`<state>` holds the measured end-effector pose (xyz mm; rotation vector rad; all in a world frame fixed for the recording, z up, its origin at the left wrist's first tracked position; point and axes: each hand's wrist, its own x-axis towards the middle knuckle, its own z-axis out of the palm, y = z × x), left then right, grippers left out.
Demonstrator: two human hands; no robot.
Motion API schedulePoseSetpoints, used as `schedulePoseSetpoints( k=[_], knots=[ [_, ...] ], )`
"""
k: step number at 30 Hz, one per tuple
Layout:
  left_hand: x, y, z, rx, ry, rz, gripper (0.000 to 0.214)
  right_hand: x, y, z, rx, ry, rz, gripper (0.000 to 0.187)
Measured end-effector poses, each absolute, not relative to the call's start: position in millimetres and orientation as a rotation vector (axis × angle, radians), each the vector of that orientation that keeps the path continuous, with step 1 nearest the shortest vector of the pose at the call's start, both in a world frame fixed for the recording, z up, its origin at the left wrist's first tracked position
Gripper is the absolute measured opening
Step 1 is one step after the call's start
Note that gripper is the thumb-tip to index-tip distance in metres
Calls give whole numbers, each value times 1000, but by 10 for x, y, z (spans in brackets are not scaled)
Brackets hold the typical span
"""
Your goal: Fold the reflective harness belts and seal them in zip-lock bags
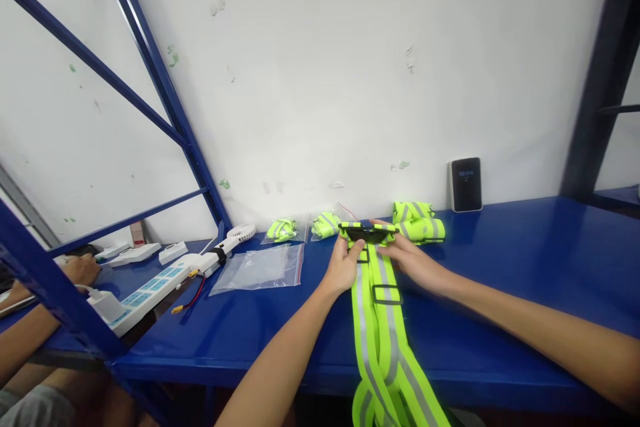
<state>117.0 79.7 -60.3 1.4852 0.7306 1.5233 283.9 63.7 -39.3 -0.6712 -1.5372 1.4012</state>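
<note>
Near the table's front middle, both my hands grip the upper end of a neon yellow reflective harness (pixel 390 320) with grey stripes and black slider buckles. My left hand (pixel 345 267) pinches its left side, thumb on top. On the right side, my right hand (pixel 407 257) has its fingers closed round the folded end, partly hidden behind it. Between the hands lies a black piece at the fold. Long straps hang down over the table edge toward me. Just behind my right hand sits a rolled neon reflective bundle (pixel 420 230).
Bagged neon bundles (pixel 283 229) and a flat clear zip bag (pixel 263 270) lie left on the blue table (pixel 500 253). A white power strip (pixel 160 287) runs beside a blue post. Against the wall leans a dark-screened device (pixel 466 185). Another person's hand (pixel 83 269) is far left.
</note>
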Motion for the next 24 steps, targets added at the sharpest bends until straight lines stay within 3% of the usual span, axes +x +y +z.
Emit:
schedulePoseSetpoints(
  k=[8, 13, 19, 24],
  knots=[
    [1148, 802, -557, 1438, 714, 1419, 46, 2858, 627, -332, -617, -1400, 1554, 54],
    [1122, 863, -604, 1560, 765, 1488, 37, 2859, 546, -230, -477, -1314, 1690, 37],
    [1097, 817, -605, 1655, 819, 1452, 26, 2822, 626, -273, -697, -1205, 1571, 24],
    [1058, 697, -480, 1413, 675, 1180, 59, 2821, 694, -375, -741, -1245, 1558, 40]
  ],
)
